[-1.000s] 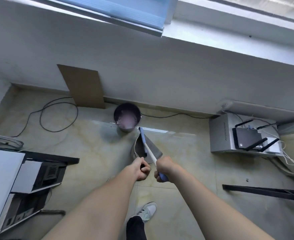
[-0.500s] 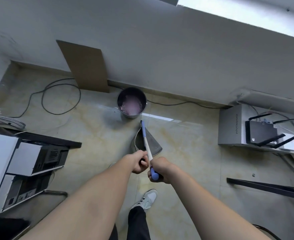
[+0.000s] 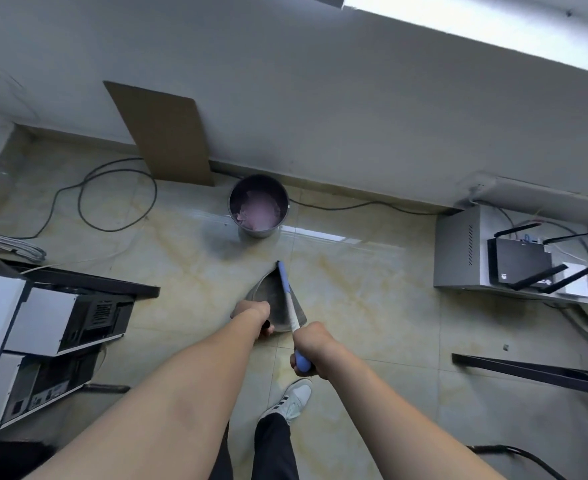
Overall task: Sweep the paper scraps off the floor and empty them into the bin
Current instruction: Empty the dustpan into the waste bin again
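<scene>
A round grey bin [image 3: 258,233] with a pinkish liner and crumpled paper inside stands on the floor by the wall. In front of it a grey dustpan [image 3: 274,304] hangs just above the tiles, and my left hand [image 3: 252,315] is closed on its dark handle. My right hand [image 3: 311,346] grips the blue end of a white-and-blue broom handle [image 3: 287,294] that crosses over the dustpan and points toward the bin. Whatever lies in the dustpan is too dim to make out. No loose scraps show on the floor.
A cardboard sheet [image 3: 168,133] leans on the wall left of the bin, with a looped black cable [image 3: 116,199] beside it. Computer cases [image 3: 43,327] stand at left, a metal box with a router [image 3: 514,258] at right, a black bar [image 3: 527,368] lower right. My shoe [image 3: 290,400] is below.
The view has tilted down and come closer to the floor. Both hands with the dustpan and broom stay together, and the broom handle has swung a little more upright toward the bin.
</scene>
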### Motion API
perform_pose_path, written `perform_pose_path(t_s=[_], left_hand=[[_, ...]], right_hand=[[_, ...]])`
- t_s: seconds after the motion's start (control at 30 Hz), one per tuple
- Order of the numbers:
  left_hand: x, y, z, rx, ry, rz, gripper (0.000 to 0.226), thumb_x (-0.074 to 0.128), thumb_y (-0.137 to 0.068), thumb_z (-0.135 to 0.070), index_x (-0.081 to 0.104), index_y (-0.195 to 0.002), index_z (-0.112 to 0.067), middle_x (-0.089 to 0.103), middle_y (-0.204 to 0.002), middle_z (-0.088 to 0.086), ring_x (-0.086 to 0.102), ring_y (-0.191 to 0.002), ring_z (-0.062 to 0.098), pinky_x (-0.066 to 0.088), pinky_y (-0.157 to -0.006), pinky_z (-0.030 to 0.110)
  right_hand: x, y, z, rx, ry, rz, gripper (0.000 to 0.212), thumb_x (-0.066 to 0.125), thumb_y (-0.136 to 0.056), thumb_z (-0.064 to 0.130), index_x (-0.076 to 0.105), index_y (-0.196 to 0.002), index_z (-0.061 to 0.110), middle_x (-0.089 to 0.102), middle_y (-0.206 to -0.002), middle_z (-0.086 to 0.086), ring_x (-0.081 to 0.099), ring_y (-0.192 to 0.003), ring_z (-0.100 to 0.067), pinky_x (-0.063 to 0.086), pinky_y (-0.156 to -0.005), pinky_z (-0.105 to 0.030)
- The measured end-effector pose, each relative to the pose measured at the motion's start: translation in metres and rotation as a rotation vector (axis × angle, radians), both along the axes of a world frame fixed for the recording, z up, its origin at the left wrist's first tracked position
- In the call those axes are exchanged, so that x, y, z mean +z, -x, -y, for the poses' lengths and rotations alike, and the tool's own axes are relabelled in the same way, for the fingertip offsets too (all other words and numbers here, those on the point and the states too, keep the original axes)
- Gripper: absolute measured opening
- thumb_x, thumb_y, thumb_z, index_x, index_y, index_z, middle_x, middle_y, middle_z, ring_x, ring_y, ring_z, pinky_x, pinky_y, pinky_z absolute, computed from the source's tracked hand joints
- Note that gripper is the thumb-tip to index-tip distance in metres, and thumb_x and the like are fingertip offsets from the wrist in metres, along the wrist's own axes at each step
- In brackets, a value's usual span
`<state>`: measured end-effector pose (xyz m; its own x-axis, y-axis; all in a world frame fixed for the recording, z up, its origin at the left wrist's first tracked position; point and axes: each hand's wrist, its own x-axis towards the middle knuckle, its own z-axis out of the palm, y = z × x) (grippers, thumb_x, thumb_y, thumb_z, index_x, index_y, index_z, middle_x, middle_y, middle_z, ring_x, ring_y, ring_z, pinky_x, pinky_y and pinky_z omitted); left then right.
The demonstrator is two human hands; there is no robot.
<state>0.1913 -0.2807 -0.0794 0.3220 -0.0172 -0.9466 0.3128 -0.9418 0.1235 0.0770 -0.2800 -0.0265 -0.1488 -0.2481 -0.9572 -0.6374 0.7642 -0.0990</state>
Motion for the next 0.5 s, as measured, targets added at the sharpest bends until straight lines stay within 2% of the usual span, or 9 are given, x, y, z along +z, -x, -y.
perform_pose_path(t_s=[0.1, 0.23, 0.37, 0.43, 0.5], left_hand=[[-0.004, 0.002, -0.009, 0.028, 0.028, -0.108, 0.023, 0.063, -0.077, 0.014, 0.061, -0.099, 0.008, 0.056, -0.063, 0.019, 0.047, -0.036, 0.018, 0.045, -0.035, 0.018], [-0.006, 0.009, -0.02, 0.114, 0.041, -0.122, 0.02, 0.058, -0.079, 0.016, 0.058, -0.097, 0.008, 0.056, -0.064, 0.022, 0.048, -0.044, 0.021, 0.043, -0.034, 0.017], [0.0, 0.012, -0.018, 0.147, 0.067, -0.143, 0.016, 0.057, -0.081, 0.012, 0.058, -0.095, 0.006, 0.058, -0.071, 0.022, 0.049, -0.047, 0.022, 0.045, -0.035, 0.016], [-0.001, 0.01, -0.018, 0.132, 0.072, -0.158, 0.014, 0.058, -0.082, 0.009, 0.058, -0.096, 0.006, 0.059, -0.075, 0.022, 0.05, -0.048, 0.022, 0.045, -0.034, 0.016], [-0.002, 0.008, -0.019, 0.11, 0.06, -0.184, 0.007, 0.059, -0.085, -0.001, 0.055, -0.092, 0.001, 0.059, -0.08, 0.021, 0.052, -0.05, 0.022, 0.046, -0.035, 0.017]], right_hand=[[-0.001, -0.005, -0.003, 0.018, -0.036, 0.017, 0.032, 0.05, -0.058, 0.011, 0.048, -0.089, 0.008, 0.05, -0.092, -0.015, 0.052, -0.079, -0.029, 0.043, -0.066, -0.035], [0.011, -0.008, -0.004, 0.03, -0.027, -0.048, 0.056, 0.041, -0.043, 0.005, 0.047, -0.099, 0.007, 0.05, -0.093, -0.014, 0.051, -0.079, -0.028, 0.038, -0.064, -0.031], [0.02, -0.01, -0.004, 0.079, -0.036, -0.084, 0.076, 0.041, -0.049, 0.008, 0.052, -0.125, 0.003, 0.048, -0.099, -0.012, 0.049, -0.081, -0.027, 0.04, -0.065, -0.029], [0.022, -0.01, -0.002, 0.086, -0.056, -0.048, 0.059, 0.053, -0.068, 0.009, 0.053, -0.126, 0.001, 0.048, -0.1, -0.012, 0.05, -0.084, -0.025, 0.043, -0.069, -0.029], [0.025, -0.008, 0.001, 0.08, -0.063, -0.007, 0.032, 0.051, -0.084, 0.006, 0.057, -0.115, 0.002, 0.052, -0.099, -0.013, 0.053, -0.082, -0.024, 0.048, -0.067, -0.028]])
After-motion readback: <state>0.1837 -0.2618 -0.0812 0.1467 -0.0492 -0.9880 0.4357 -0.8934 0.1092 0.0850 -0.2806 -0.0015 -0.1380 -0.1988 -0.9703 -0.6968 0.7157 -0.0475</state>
